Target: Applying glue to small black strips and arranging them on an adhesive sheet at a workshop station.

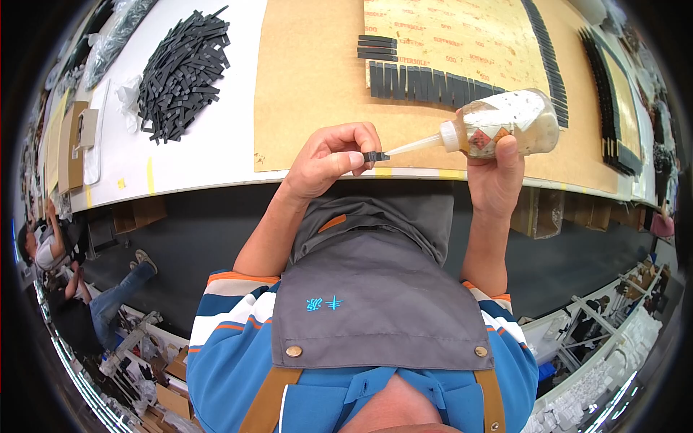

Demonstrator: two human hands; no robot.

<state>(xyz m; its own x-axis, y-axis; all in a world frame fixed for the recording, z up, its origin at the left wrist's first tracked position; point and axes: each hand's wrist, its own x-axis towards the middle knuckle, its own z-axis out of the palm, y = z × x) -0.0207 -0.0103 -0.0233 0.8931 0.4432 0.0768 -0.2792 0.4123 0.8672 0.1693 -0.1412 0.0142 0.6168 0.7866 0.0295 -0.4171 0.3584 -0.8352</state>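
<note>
My left hand pinches a small black strip between thumb and fingertips above the table's near edge. My right hand grips a translucent plastic squeeze bottle, tilted on its side, its long nozzle pointing left. The nozzle's tip is at the strip's right end; whether liquid comes out cannot be told. Behind the hands, a row of black strips lies along the near edge of a yellowish printed sheet. A few more strips lie crosswise at its left edge.
A large heap of black strips lies on the white table at left, beside crumpled clear plastic and a cardboard box. Another sheet edged with black strips lies at right. Other people are at far left.
</note>
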